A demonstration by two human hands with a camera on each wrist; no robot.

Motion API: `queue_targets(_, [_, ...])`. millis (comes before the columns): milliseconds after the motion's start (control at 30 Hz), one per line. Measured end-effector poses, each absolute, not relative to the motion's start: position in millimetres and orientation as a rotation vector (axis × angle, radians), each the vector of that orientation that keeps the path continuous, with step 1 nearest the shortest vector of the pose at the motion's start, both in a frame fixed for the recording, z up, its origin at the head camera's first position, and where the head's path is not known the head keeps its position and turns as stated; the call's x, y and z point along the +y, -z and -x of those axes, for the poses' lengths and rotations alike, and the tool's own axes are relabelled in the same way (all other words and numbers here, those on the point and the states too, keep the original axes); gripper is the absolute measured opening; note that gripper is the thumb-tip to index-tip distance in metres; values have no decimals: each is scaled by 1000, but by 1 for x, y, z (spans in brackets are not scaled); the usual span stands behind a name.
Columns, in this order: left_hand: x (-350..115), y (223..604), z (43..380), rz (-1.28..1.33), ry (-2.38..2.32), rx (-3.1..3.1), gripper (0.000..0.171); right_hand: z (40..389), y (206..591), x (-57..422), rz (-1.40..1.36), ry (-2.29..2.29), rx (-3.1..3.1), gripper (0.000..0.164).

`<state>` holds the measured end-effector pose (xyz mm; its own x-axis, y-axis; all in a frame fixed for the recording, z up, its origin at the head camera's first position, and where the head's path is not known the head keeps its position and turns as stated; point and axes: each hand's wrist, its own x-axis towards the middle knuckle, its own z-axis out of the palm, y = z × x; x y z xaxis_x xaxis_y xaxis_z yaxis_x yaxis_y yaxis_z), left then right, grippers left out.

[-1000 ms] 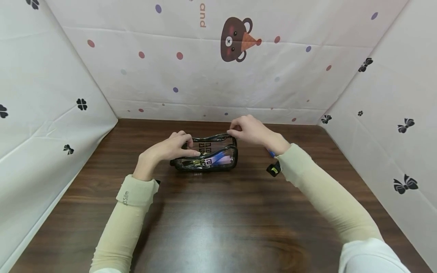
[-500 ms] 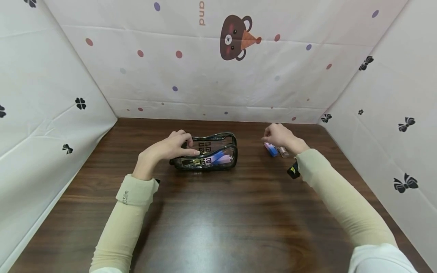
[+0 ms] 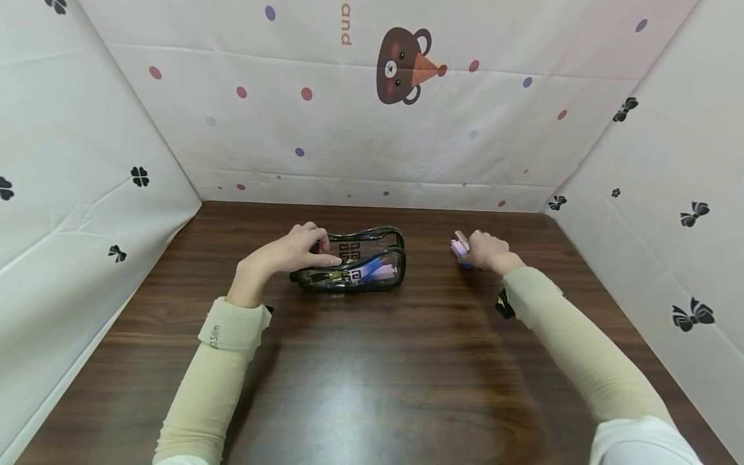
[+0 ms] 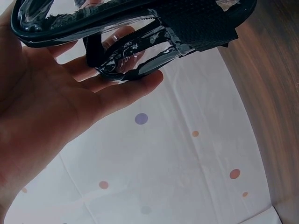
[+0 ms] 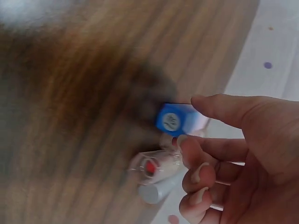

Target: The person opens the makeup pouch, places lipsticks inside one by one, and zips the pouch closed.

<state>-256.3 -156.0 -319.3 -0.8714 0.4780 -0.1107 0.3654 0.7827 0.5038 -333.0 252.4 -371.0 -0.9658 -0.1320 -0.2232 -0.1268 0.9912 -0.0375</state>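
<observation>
A clear pouch (image 3: pixel 349 278) with black trim stands unzipped on the table, left of centre. My left hand (image 3: pixel 290 250) grips its left end, thumb along the near rim. The left wrist view shows my fingers (image 4: pixel 119 95) behind the black-trimmed edge. Blue and pink contents (image 3: pixel 372 270) show through the pouch's front. Farther right, my right hand (image 3: pixel 488 250) pinches a small blue-and-pink box (image 5: pixel 170 120) between thumb and index finger. Beside the other curled fingers are a clear-cased tube with a red centre (image 5: pixel 159 165) and a silver-ended tube (image 5: pixel 156 192).
The dark wooden table (image 3: pixel 349 361) runs back to a patterned white cloth wall (image 3: pixel 244 142). Similar white walls with black bows rise at left and right (image 3: pixel 651 213).
My right hand has left the pouch's right end and moved right to the small items, where it now holds the blue-and-pink box. The left hand keeps its hold on the pouch.
</observation>
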Motion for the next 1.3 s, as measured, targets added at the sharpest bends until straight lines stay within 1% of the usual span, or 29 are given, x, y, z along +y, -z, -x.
queue_targets(67, [-155,319,256,-659,-706,2742,34,334,375,254,173,19,2910,35])
queue_targets(267, [-155,319,257,-659,-698,2745,33,334,383,256,184,39,2923,31])
queue_targets(500, [-155,320,258,-666,-695,2745,33,331,381,256,211,97,2974,34])
queue_targets(800, [-156,318,258,-663,-702,2737,33,326,358,252,316,269,2990,27])
queue_targets(1300, [-156,320,259,-655,-691,2731,34,319,340,241,388,287,2999,29])
